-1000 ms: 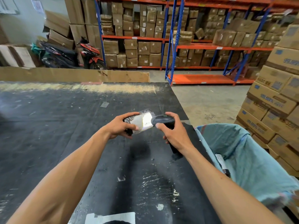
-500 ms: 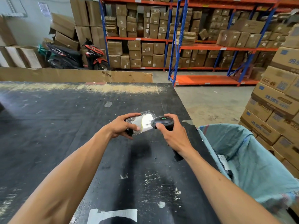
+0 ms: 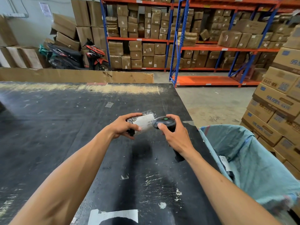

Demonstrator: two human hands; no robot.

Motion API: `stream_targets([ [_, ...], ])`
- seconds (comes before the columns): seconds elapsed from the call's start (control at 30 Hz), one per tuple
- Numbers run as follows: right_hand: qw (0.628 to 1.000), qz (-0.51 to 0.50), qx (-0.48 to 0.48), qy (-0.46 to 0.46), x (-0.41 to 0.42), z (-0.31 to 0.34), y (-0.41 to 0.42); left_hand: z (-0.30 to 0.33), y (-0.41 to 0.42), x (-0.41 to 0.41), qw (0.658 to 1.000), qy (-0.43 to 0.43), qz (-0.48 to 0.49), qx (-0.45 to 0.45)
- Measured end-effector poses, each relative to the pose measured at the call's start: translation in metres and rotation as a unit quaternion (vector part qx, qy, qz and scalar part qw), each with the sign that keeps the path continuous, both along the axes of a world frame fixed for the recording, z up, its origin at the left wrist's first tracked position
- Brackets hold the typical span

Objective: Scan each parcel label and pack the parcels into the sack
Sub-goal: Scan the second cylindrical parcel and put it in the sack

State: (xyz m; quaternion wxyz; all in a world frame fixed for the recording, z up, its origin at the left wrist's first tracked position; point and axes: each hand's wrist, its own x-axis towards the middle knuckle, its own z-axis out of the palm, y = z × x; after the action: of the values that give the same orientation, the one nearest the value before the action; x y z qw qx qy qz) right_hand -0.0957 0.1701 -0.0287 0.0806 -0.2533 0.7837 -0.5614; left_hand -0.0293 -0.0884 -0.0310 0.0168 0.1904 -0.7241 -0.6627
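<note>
A small parcel (image 3: 145,121) wrapped in clear plastic, with a white barcode label facing up, is held above the black table (image 3: 65,127). My left hand (image 3: 125,127) grips its left end. My right hand (image 3: 176,135) grips a black handheld scanner (image 3: 164,122) whose head points at the label from the right, almost touching it; a green light shows on top of the scanner. A light blue woven sack (image 3: 243,156) hangs open at the table's right edge, with a labelled parcel (image 3: 225,164) partly visible inside.
Stacked printed cartons (image 3: 279,101) stand to the right of the sack. Blue and orange racks (image 3: 175,46) full of boxes line the back. A motorbike (image 3: 78,56) is parked behind a cardboard sheet (image 3: 76,76) at the table's far edge.
The bright glare on the label has faded, so the barcode now shows. Both hands keep their hold in nearly the same place.
</note>
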Motion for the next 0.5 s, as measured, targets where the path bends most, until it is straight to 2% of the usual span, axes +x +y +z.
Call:
stream_targets([
  [0.5,1.000,-0.017,-0.009,-0.024,-0.0047,-0.0038,0.0051,0.0015,0.0083,-0.0012,1.000,-0.006,-0.004,-0.003],
])
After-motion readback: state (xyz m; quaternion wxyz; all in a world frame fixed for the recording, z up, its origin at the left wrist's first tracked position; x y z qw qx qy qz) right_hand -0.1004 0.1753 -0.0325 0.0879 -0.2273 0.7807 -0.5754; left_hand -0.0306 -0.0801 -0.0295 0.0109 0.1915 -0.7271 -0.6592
